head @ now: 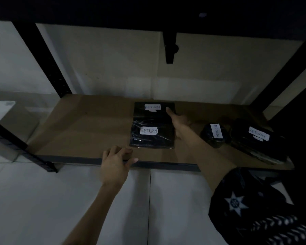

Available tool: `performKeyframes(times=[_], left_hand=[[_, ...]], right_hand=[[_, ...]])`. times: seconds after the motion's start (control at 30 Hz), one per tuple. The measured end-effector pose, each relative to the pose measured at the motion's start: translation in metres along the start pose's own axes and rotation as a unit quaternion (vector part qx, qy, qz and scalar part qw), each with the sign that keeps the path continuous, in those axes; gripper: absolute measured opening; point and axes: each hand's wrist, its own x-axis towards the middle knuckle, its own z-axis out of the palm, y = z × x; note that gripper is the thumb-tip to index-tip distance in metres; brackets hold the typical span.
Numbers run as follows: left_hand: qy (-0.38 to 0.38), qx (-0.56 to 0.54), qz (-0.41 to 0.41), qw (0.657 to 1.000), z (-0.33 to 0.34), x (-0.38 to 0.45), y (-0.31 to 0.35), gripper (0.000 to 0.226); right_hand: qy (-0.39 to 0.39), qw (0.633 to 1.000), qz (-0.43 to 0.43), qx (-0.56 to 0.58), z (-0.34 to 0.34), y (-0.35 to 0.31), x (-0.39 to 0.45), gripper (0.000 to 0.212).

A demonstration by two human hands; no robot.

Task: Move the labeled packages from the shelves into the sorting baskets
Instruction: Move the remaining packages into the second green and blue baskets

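R hand [179, 123] reaches in over the shelf [88, 128], its grip spread: index finger straight, tip on the far flat package [155, 112] just right of its white RETURN label [152, 106]; other fingers are hard to make out in the dim light, nothing pinched. L hand [116, 162] sits at the shelf's front edge, grip relaxed & loosely spread, fingertips on the brown board, thumb over the dark front rail, holding nothing.

Pkgs, all black plastic w/ white RETURN labels, all on the shelf:
- far flat package near the back wall, mid-shelf.
- near flat package [152, 135] directly in front of it, edges touching or overlapping, can't tell which; its wrap is shiny & creased. R hand lies along its right side.
- small rounded package [213, 136] to the right of the R forearm, label running vertically.
- large package [254, 140] at far right, just beside the rounded one, reaching the shelf's front edge.

Black steel uprights [48, 62] frame the shelf; another dark shelf overhead. Pale tiled floor [42, 200] below. R sleeve [251, 209] is dark w/ white star & leaf print. Left half of the shelf board is bare brown.
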Motion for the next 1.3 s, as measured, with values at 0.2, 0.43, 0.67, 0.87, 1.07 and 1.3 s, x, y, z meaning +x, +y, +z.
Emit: performKeyframes(times=[0.2,0.43,0.67,0.87,1.07,1.3], left_hand=[[0.014,0.001,-0.001,1.000,0.003,0.001,0.000,0.038],[0.029,0.013,0.009,0.999,0.006,0.000,-0.002,0.036],[0.023,0.018,0.018,0.999,0.005,-0.002,-0.002,0.035],[-0.067,0.040,0.012,0.997,-0.007,-0.003,0.007,0.039],[-0.208,-0.030,-0.042,0.977,-0.071,-0.029,0.040,0.039],[-0.174,-0.120,-0.013,0.977,-0.213,-0.076,0.138,0.013]], right_hand=[[-0.053,0.994,-0.004,0.095,-0.001,-0.011,-0.008,0.074],[-0.126,0.981,-0.029,0.142,-0.014,-0.045,-0.082,0.046],[-0.084,0.963,-0.107,0.232,-0.038,-0.058,-0.094,0.050],[-0.107,0.950,-0.079,0.281,-0.068,-0.044,-0.129,0.048],[-0.079,0.962,0.002,0.261,-0.114,-0.025,-0.207,0.035],[-0.013,0.955,0.073,0.289,-0.206,-0.076,-0.331,0.055]])
